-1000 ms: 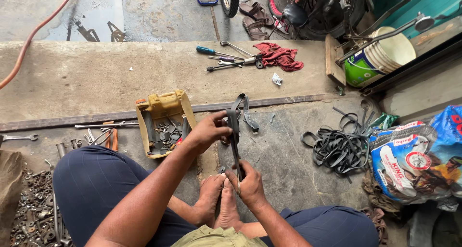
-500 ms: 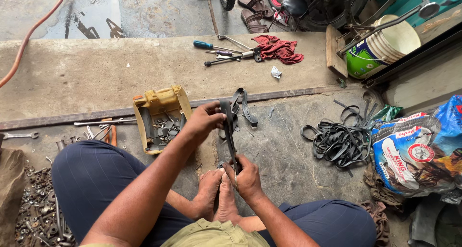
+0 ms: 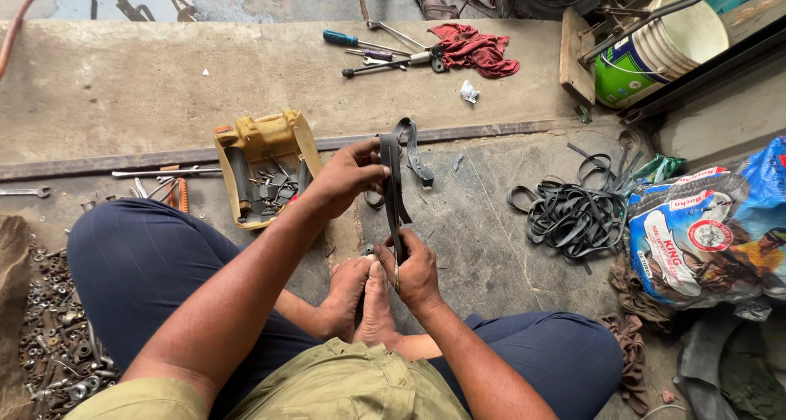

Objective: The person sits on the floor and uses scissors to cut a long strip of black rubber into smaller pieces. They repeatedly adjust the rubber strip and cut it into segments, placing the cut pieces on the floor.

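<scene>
Left hand (image 3: 348, 177) fingers pinching top of black rubber strip (image 3: 394, 192), just right of yellow tray (image 3: 264, 137); right hand (image 3: 412, 271) fingers closed around strip's lower end

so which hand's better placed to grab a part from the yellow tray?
Left, likely. The left hand grips the top of the rubber strip right beside the yellow tray; the right hand pinches its lower end, farther away near the feet.
</scene>
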